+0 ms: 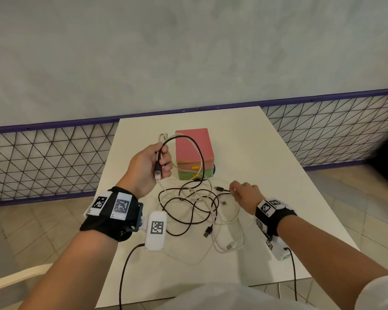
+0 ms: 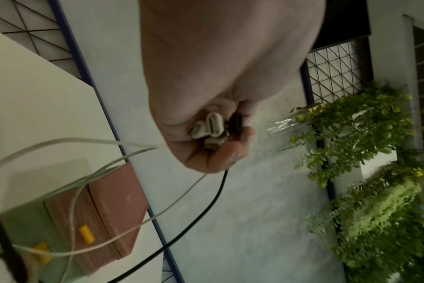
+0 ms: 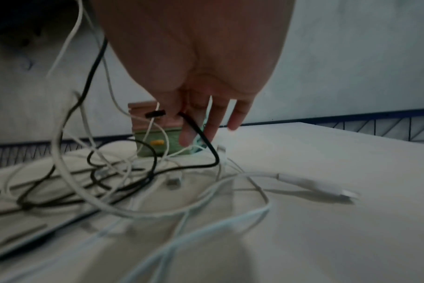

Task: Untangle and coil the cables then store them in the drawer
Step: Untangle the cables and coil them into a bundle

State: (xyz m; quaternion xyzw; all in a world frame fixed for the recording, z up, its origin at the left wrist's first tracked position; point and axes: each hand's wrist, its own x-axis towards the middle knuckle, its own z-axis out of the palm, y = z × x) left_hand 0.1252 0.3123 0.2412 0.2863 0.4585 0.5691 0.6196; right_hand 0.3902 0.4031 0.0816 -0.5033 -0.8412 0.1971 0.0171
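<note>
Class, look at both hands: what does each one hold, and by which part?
The left hand grips black and white cables near their plug ends. The right hand pinches a black cable just behind its plug.

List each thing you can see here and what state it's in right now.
left hand: raised, gripping several cable ends
right hand: low over the table, pinching a black cable
black cable: end lifted by the right hand, rest tangled
cable pile: black and white cables still tangled on the table
drawer box: both drawers closed
table: holds the cables and the box
</note>
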